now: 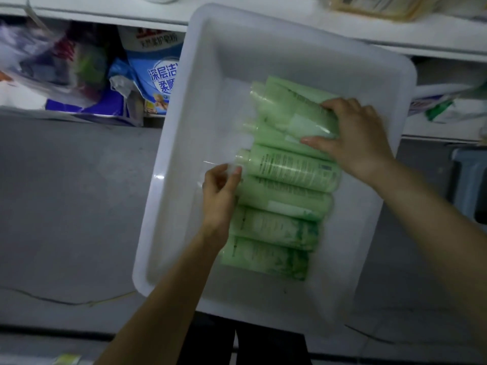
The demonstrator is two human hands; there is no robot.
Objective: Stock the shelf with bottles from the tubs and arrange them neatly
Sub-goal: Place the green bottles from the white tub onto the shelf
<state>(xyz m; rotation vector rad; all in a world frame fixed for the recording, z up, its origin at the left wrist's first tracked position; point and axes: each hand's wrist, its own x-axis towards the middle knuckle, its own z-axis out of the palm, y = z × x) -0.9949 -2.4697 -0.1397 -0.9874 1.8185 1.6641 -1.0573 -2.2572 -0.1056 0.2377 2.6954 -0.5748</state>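
Note:
A white plastic tub [168, 164] sits on the grey floor below a white shelf [369, 35]. Several pale green bottles lie side by side in the tub, caps to the left. My right hand [353, 135] grips the base of the top green bottle [287, 106], thumb under it and fingers curled over it. My left hand [220, 191] pinches the clear cap end of a middle bottle [292, 167]. Two lower bottles [268, 243] look blurred.
The lower shelf compartment at left holds a blue and white detergent bag [155, 75] and crumpled plastic bags [39, 67]. More packets [448, 109] lie on the shelf at right. A blue-grey bin [471, 180] stands at the right edge. The grey floor [66, 206] spreads left of the tub.

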